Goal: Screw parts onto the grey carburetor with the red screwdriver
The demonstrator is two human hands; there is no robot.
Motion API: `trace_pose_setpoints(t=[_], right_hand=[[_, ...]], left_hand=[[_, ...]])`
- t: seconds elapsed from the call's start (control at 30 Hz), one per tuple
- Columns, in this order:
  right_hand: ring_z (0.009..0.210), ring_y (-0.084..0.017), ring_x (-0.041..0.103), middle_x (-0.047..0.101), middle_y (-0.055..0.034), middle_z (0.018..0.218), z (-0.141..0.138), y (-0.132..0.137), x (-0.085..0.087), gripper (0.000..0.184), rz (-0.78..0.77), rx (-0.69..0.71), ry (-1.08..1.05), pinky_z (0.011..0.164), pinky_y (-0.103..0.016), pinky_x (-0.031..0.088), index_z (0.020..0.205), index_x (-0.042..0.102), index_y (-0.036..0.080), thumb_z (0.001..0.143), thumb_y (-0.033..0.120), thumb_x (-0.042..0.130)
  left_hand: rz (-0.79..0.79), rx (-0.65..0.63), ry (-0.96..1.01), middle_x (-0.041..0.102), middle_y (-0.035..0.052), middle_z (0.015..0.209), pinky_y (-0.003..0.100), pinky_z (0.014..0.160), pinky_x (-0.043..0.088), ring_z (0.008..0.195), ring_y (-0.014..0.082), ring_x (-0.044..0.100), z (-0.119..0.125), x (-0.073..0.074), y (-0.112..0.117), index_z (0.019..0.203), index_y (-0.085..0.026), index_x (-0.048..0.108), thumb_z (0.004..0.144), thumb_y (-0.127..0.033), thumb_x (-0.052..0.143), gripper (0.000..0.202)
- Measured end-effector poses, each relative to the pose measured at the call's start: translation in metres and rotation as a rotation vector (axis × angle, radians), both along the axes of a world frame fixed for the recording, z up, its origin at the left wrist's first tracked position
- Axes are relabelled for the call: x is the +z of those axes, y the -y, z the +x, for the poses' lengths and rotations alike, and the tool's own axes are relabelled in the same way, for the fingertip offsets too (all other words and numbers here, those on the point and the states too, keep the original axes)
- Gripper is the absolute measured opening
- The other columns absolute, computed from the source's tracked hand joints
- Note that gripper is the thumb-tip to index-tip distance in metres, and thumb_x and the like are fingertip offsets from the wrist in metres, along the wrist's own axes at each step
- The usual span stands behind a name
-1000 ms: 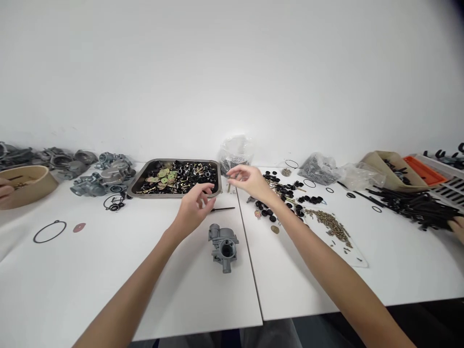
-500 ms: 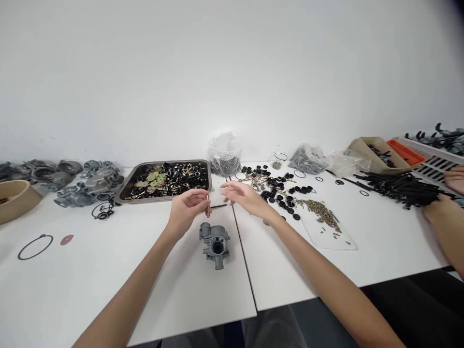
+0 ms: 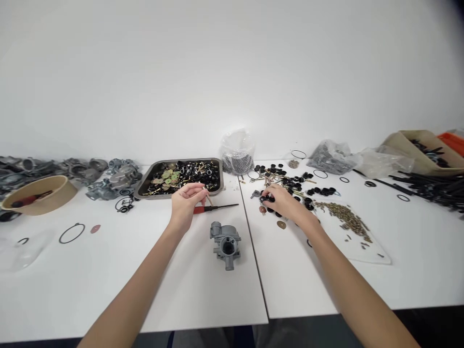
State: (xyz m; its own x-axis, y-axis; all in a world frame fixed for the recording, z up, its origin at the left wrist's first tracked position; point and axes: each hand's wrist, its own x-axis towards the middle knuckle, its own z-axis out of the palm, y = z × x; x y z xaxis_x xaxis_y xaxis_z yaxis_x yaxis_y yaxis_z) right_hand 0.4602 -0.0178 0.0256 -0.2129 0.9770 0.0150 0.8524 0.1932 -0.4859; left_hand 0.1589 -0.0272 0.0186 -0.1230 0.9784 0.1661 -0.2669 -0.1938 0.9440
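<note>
My left hand [image 3: 185, 205] hovers above the white table, its fingers pinched on a thin brass pin [image 3: 209, 198]. Just below it lies a red-handled screwdriver [image 3: 213, 209], and nearer to me stands a grey carburetor body [image 3: 225, 239]. My right hand [image 3: 282, 203] reaches down into the scatter of small black caps [image 3: 290, 186] to the right of the table seam, fingers curled on one of them.
A metal tray [image 3: 140, 191] of black and brass parts sits behind my left hand. Grey carburetor castings [image 3: 108, 180] and a tan bowl [image 3: 39, 195] are at the left. Small brass screws [image 3: 344, 216], plastic bags, O-rings, black rods [image 3: 431, 192] and boxes lie to the right.
My right hand has dropped from mid-air near the left hand down to the black caps on the right. My left hand stays pinched on the pin. The view has shifted left.
</note>
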Motion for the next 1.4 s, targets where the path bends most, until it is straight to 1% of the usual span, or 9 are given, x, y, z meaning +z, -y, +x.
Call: trace_pose_setpoints(t=[0.2,0.37,0.53,0.67,0.87,1.03,1.2,1.3,1.4], right_hand=[[0.074,-0.016,0.058,0.061,-0.0058,0.092,-0.012,-0.002,-0.004,0.016,0.064,-0.022,-0.082,0.061,-0.025,0.041,0.093,0.059,0.018,0.079,0.027,0.057],[0.073,-0.016,0.057,0.062,-0.0045,0.084,-0.030,0.001,-0.006,0.014,0.125,0.025,-0.121,0.066,-0.027,0.043,0.087,0.059,0.018,0.076,0.027,0.060],[0.077,-0.017,0.057,0.062,-0.0049,0.084,-0.046,0.003,-0.017,0.012,0.233,0.136,-0.157,0.069,-0.029,0.044,0.087,0.058,0.018,0.078,0.025,0.058],[0.076,-0.016,0.057,0.063,-0.0042,0.085,-0.057,0.006,-0.025,0.012,0.225,0.238,-0.157,0.072,-0.029,0.045,0.090,0.058,0.018,0.079,0.023,0.058],[0.072,-0.013,0.058,0.064,-0.0011,0.085,-0.079,0.022,-0.017,0.016,0.221,0.372,-0.304,0.068,-0.025,0.046,0.095,0.058,0.021,0.079,0.021,0.058],[0.069,-0.011,0.061,0.065,-0.0001,0.085,-0.088,0.029,-0.007,0.017,0.025,0.353,-0.575,0.062,-0.023,0.047,0.092,0.060,0.021,0.075,0.020,0.063],[0.071,-0.012,0.061,0.063,-0.0016,0.088,-0.091,0.029,-0.003,0.018,-0.215,0.297,-0.857,0.062,-0.024,0.049,0.089,0.060,0.018,0.073,0.021,0.069],[0.065,-0.012,0.060,0.063,-0.0018,0.085,-0.091,0.026,-0.001,0.027,-0.353,0.277,-0.952,0.057,-0.025,0.049,0.094,0.061,0.018,0.072,0.025,0.074],[0.060,-0.010,0.058,0.063,0.0001,0.078,-0.090,0.024,0.000,0.037,-0.431,0.246,-1.029,0.058,-0.026,0.049,0.103,0.060,0.018,0.071,0.026,0.077]], left_hand=[[-0.011,-0.035,0.011,0.070,0.0042,0.073,0.024,0.052,0.047,0.052,0.0100,0.057,0.002,0.004,0.002,0.087,-0.013,0.067,0.065,-0.024,0.083,0.029],[-0.027,-0.066,-0.003,0.070,0.0045,0.075,0.025,0.050,0.047,0.053,0.0102,0.057,0.003,0.006,0.004,0.088,-0.013,0.066,0.066,-0.025,0.082,0.029],[-0.032,-0.069,-0.044,0.069,0.0029,0.073,0.024,0.051,0.048,0.053,0.0098,0.058,0.004,0.007,0.005,0.088,-0.013,0.067,0.067,-0.025,0.081,0.029],[-0.033,-0.057,-0.106,0.067,0.0013,0.067,0.024,0.052,0.048,0.052,0.0103,0.058,0.009,0.011,0.006,0.083,-0.013,0.066,0.063,-0.025,0.083,0.029],[0.059,-0.103,-0.160,0.068,0.0026,0.072,0.023,0.064,0.052,0.068,0.0122,0.064,0.018,0.012,0.010,0.080,-0.013,0.067,0.062,-0.021,0.084,0.026],[0.118,-0.115,-0.186,0.068,0.0027,0.074,0.023,0.066,0.053,0.069,0.0113,0.064,0.023,0.010,0.011,0.078,-0.014,0.067,0.063,-0.020,0.083,0.022],[0.134,-0.084,-0.095,0.069,0.0032,0.075,0.026,0.069,0.055,0.071,0.0138,0.066,0.027,0.013,0.015,0.078,-0.015,0.067,0.063,-0.020,0.084,0.023],[0.131,-0.093,-0.065,0.070,0.0039,0.076,0.029,0.069,0.055,0.072,0.0156,0.067,0.027,0.012,0.015,0.078,-0.015,0.066,0.063,-0.021,0.084,0.024],[0.179,-0.106,-0.177,0.069,0.0039,0.075,0.029,0.069,0.052,0.072,0.0159,0.065,0.026,0.010,0.014,0.076,-0.016,0.068,0.064,-0.022,0.083,0.021]])
